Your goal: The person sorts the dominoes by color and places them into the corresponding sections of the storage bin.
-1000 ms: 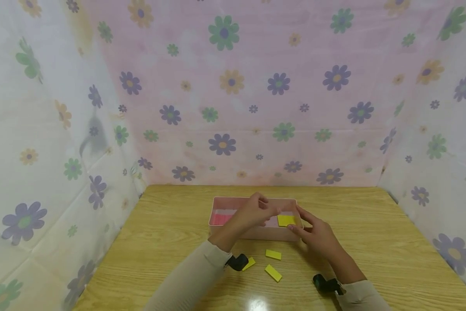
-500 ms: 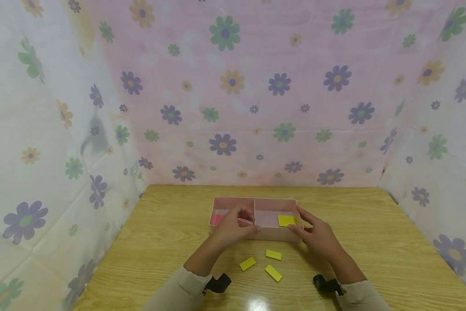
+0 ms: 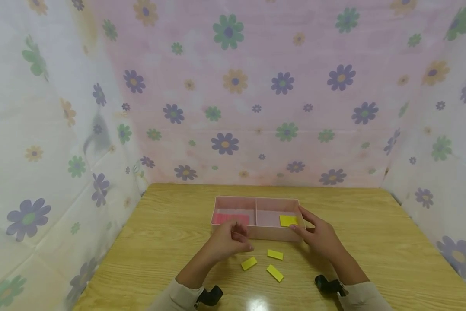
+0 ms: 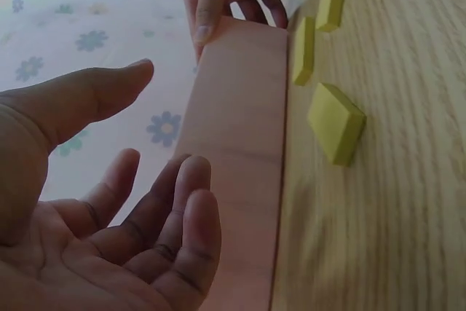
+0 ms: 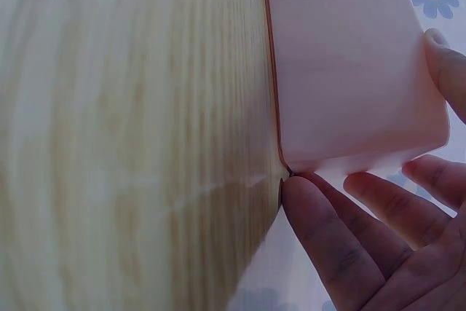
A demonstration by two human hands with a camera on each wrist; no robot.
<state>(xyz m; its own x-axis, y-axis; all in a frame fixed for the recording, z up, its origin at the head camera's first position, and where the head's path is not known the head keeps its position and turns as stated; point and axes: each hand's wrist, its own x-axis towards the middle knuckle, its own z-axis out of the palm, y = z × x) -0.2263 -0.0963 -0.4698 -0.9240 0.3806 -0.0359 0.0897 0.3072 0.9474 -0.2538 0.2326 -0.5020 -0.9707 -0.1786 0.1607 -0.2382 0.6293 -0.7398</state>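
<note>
A pink box with two compartments stands on the table. Pink pieces lie in its left compartment and yellow pieces in the right one. My right hand holds the box's right end, thumb at the front rim and fingers around the end wall. In front of the box's left half hovers my left hand, fingers loosely bent and thumb apart, holding nothing in the left wrist view. Three loose yellow blocks lie before the box: a left block, a back block and a front block.
The wooden table extends on both sides of the box. Flower-patterned cloth hangs behind it and along both sides. Dark wrist cameras sit on my left sleeve and right sleeve.
My left hand has moved from over the box's right compartment, leftward past a pink piece, then back toward me, out in front of the box. The right hand keeps its hold.
</note>
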